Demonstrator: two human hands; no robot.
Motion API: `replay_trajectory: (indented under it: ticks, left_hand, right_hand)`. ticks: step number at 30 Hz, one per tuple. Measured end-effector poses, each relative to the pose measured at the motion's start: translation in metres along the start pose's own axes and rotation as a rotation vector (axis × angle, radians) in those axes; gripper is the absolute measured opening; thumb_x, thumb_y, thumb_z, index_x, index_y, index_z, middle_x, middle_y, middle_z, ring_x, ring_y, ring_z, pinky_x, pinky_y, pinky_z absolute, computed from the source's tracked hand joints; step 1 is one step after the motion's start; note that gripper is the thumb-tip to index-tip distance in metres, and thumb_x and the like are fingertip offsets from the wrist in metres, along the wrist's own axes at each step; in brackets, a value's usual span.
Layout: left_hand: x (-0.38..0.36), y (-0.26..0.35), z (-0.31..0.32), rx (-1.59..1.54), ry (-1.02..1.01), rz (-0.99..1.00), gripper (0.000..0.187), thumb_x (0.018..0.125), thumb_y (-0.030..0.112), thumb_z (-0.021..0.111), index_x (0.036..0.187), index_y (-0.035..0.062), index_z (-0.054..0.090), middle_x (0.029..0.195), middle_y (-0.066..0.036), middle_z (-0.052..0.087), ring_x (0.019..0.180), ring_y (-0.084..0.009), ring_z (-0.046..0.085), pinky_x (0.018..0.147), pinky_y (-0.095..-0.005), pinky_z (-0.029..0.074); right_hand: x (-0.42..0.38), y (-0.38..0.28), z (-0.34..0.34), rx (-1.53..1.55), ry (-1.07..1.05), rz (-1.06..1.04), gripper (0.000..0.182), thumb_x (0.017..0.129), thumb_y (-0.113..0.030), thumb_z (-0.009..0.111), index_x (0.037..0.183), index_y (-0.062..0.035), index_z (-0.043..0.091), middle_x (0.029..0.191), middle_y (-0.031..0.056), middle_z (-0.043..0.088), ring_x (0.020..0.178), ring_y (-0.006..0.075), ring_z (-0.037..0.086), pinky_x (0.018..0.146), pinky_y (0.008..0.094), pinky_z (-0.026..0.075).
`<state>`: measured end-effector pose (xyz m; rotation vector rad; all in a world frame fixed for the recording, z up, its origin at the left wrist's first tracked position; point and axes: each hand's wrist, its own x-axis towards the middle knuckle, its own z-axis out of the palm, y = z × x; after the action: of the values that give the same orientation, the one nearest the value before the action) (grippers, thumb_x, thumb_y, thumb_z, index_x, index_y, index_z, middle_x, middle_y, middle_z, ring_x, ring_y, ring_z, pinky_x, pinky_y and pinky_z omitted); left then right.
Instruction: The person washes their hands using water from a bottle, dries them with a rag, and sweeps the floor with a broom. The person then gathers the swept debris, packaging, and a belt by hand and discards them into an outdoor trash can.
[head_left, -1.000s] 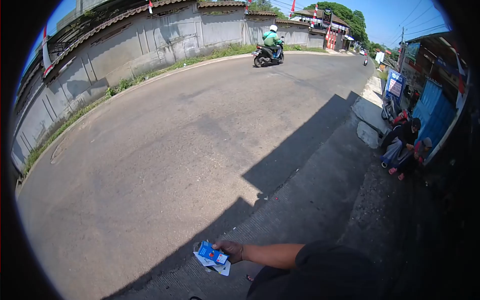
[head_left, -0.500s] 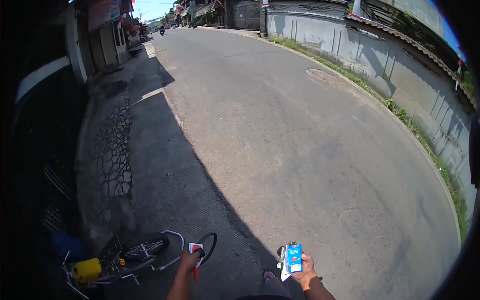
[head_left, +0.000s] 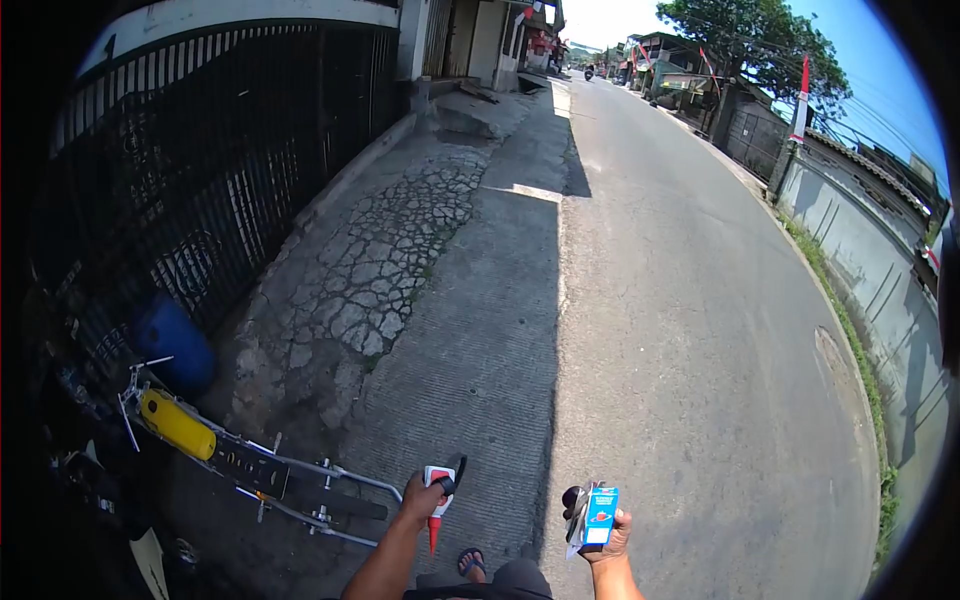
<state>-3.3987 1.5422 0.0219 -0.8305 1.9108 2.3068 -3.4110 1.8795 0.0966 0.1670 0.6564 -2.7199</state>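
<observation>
My right hand [head_left: 608,535] holds a small blue carton [head_left: 600,516] together with white papers and a dark round object, low in the frame over the road's edge. My left hand [head_left: 420,497] grips a red and white tool [head_left: 437,490] with a red pointed tip hanging down and a black loop at its top. The left hand is just right of a metal frame [head_left: 290,480] with a yellow cylinder [head_left: 175,424] lying on the pavement. A sandalled foot [head_left: 472,563] shows between my arms.
A black iron fence [head_left: 200,170] runs along the left, with a blue container [head_left: 172,340] at its base. Cracked stone pavement [head_left: 385,260] lies ahead, the asphalt road [head_left: 680,300] to the right, and a grey wall [head_left: 880,270] beyond it.
The view has swung left, from the road towards the fence and pavement. Both hands keep their objects, and the metal frame now lies stretched out to the left.
</observation>
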Motion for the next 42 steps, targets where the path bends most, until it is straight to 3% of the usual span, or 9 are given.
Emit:
replay_trajectory:
  ticks: [8,12,15,20,24,26,28,36,42]
  left_hand:
    - [0.170,0.110,-0.054,-0.287,0.287,0.021,0.015,0.075,0.009,0.065,0.088,0.0021,0.060,0.073,-0.005,0.059,0.057,-0.0123,0.056,0.050,-0.0281,0.045]
    - [0.266,0.134,-0.100,-0.410,0.463,-0.036,0.014,0.075,0.008,0.062,0.088,0.0035,0.060,0.072,-0.003,0.057,0.057,-0.0126,0.056,0.052,-0.0285,0.046]
    - [0.329,0.152,-0.140,-0.520,0.682,0.073,0.015,0.076,0.010,0.061,0.089,0.0044,0.061,0.074,-0.003,0.057,0.060,-0.0131,0.057,0.055,-0.0285,0.047]
    - [0.377,0.213,-0.207,-0.595,0.790,0.109,0.019,0.078,0.014,0.062,0.094,0.0043,0.060,0.081,-0.003,0.059,0.070,-0.0141,0.059,0.062,-0.0296,0.049]
    - [0.384,0.271,-0.266,-0.625,0.991,0.139,0.015,0.080,0.015,0.060,0.092,0.0070,0.060,0.080,-0.001,0.059,0.069,-0.0127,0.060,0.061,-0.0292,0.049]
    - [0.391,0.283,-0.306,-0.619,1.091,0.163,0.026,0.080,0.016,0.061,0.103,0.0042,0.059,0.086,-0.004,0.061,0.073,-0.0136,0.060,0.063,-0.0293,0.049]
    - [0.408,0.276,-0.354,-0.720,1.174,0.153,0.031,0.077,0.021,0.067,0.100,0.0022,0.061,0.086,-0.005,0.063,0.074,-0.0144,0.060,0.064,-0.0306,0.049]
    - [0.436,0.306,-0.562,-0.835,1.278,0.233,0.030,0.079,0.016,0.062,0.105,0.0015,0.060,0.091,-0.006,0.063,0.076,-0.0139,0.060,0.067,-0.0292,0.049]
    - [0.426,0.373,-0.723,-0.899,1.360,0.365,0.031,0.081,0.015,0.065,0.108,0.0007,0.057,0.089,-0.006,0.063,0.076,-0.0124,0.061,0.065,-0.0273,0.050]
  right_hand:
    - [0.259,0.024,0.072,-0.028,-0.188,0.266,0.062,0.072,-0.040,0.069,0.125,-0.0114,0.054,0.114,0.0200,0.061,0.094,0.0361,0.064,0.081,0.0467,0.054]
    - [0.396,0.046,0.111,-0.181,-0.173,0.461,0.070,0.067,-0.042,0.071,0.122,-0.0020,0.053,0.113,0.0176,0.061,0.095,0.0317,0.064,0.085,0.0449,0.052]
    - [0.505,0.081,0.160,-0.134,-0.321,0.670,0.068,0.069,-0.037,0.072,0.123,-0.0008,0.052,0.117,0.0151,0.061,0.105,0.0299,0.060,0.094,0.0444,0.047]
    - [0.645,0.156,0.258,-0.296,-0.375,0.941,0.068,0.070,-0.040,0.071,0.124,-0.0018,0.052,0.111,0.0136,0.063,0.100,0.0285,0.062,0.092,0.0449,0.048]
    - [0.713,0.254,0.356,-0.332,-0.562,1.085,0.070,0.069,-0.040,0.073,0.123,-0.0011,0.052,0.111,0.0147,0.062,0.098,0.0286,0.063,0.089,0.0424,0.050]
    - [0.741,0.319,0.386,-0.315,-0.621,1.144,0.070,0.068,-0.038,0.073,0.123,-0.0005,0.052,0.112,0.0151,0.062,0.097,0.0291,0.063,0.089,0.0415,0.050]
    - [0.770,0.389,0.398,-0.351,-0.634,1.136,0.071,0.069,-0.042,0.071,0.124,-0.0017,0.052,0.111,0.0159,0.064,0.091,0.0315,0.065,0.078,0.0421,0.055]
    - [0.805,0.637,0.505,-0.400,-0.605,1.158,0.061,0.070,-0.037,0.070,0.119,-0.0024,0.058,0.110,0.0138,0.066,0.093,0.0285,0.065,0.085,0.0411,0.053]
    - [0.850,0.833,0.584,-0.450,-0.640,1.433,0.055,0.074,-0.037,0.068,0.118,-0.0060,0.057,0.105,0.0084,0.066,0.094,0.0257,0.065,0.086,0.0417,0.052]
